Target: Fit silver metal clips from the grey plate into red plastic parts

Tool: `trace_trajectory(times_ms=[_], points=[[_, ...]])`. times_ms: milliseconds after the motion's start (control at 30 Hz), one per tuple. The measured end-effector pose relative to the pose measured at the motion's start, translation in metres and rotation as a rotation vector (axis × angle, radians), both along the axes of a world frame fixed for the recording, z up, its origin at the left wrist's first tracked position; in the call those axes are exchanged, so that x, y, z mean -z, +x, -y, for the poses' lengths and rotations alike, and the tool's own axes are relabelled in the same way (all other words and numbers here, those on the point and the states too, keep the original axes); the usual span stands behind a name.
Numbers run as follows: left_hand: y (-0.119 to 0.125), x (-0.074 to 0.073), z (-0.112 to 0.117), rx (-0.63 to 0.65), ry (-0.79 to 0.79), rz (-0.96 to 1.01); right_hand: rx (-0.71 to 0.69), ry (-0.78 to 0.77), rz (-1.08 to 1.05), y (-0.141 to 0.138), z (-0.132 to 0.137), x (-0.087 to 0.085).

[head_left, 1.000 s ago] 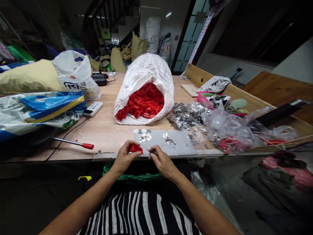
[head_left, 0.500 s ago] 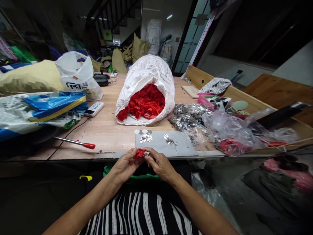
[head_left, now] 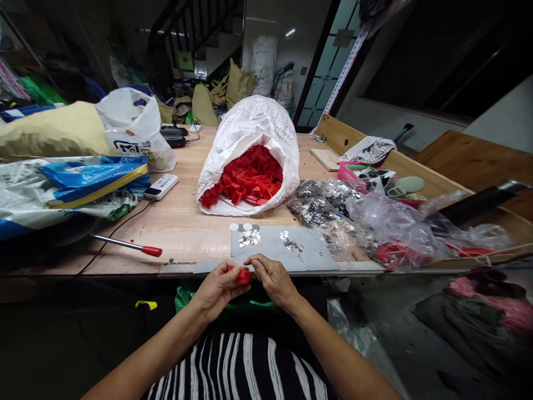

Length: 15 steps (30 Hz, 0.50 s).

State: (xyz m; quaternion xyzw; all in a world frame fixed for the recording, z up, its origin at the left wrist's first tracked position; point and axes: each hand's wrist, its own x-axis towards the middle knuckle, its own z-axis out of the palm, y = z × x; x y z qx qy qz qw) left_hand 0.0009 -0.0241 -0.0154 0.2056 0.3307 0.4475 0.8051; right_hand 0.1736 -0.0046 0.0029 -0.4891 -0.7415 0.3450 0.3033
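Observation:
My left hand [head_left: 217, 286] is closed around a small red plastic piece [head_left: 244, 275] just below the table's front edge. My right hand [head_left: 270, 278] is pinched against the same red piece from the right; whatever small thing its fingertips hold is hidden. Just beyond both hands lies a grey sheet [head_left: 275, 247] with little heaps of shiny metal bits [head_left: 250, 238]. Farther back a white sack [head_left: 250, 155] lies on its side, open toward me and full of red plastic pieces [head_left: 245, 180].
A red-handled screwdriver [head_left: 129, 245] lies left of the grey sheet. Bags of metal bits [head_left: 322, 208] and clear plastic bags [head_left: 395, 222] crowd the right. A blue-and-white sack [head_left: 70, 186], a remote [head_left: 160, 186] and a white bag [head_left: 131, 125] sit left.
My right hand has closed in from apart to touch the red piece in my left hand. Both hands have sunk slightly lower in view.

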Motion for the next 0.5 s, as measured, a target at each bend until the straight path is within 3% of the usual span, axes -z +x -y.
trace_trajectory(times_ms=[233,367,500], points=[[-0.012,0.027,0.008,0.25,0.154,-0.451,0.06,0.055,0.059,0.015,-0.039,0.005],[-0.019,0.048,0.006,0.239,0.235,-0.584,0.058,0.19,0.213,0.014,-0.076,0.003],[-0.026,0.057,0.002,0.286,0.333,-0.721,0.064,0.188,0.489,-0.003,-0.115,-0.004]])
